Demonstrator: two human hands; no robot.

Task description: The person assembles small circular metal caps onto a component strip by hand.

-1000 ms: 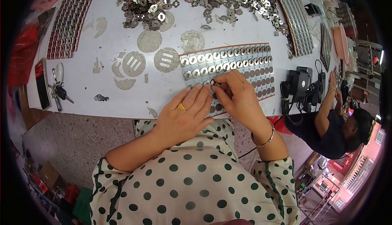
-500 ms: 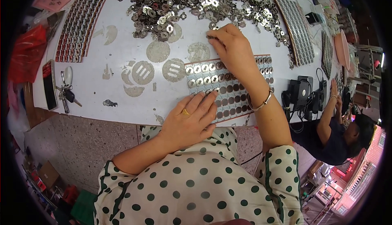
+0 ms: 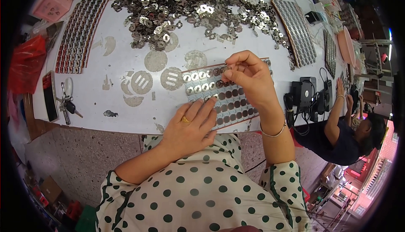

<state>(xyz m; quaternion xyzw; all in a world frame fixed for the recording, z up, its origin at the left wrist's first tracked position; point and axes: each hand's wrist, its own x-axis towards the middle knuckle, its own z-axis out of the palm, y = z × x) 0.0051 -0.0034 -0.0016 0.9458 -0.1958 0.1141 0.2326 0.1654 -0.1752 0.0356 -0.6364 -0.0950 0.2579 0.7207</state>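
pinching a metal piece point(image 3: 226, 69), right fingers point(image 3: 237, 77) hover above the board point(image 3: 236, 121); left fingers point(image 3: 206, 107) rest loosely extended.

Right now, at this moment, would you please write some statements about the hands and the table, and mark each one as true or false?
1. The left hand has its fingertips at the panel. True.
2. The right hand is inside the metal pile. False: the right hand is over the panel; the metal pile lies beyond.
3. The keys lie to the right of the phone. True.
4. The yellow ring is on the right hand. False: the yellow ring is on the left hand.
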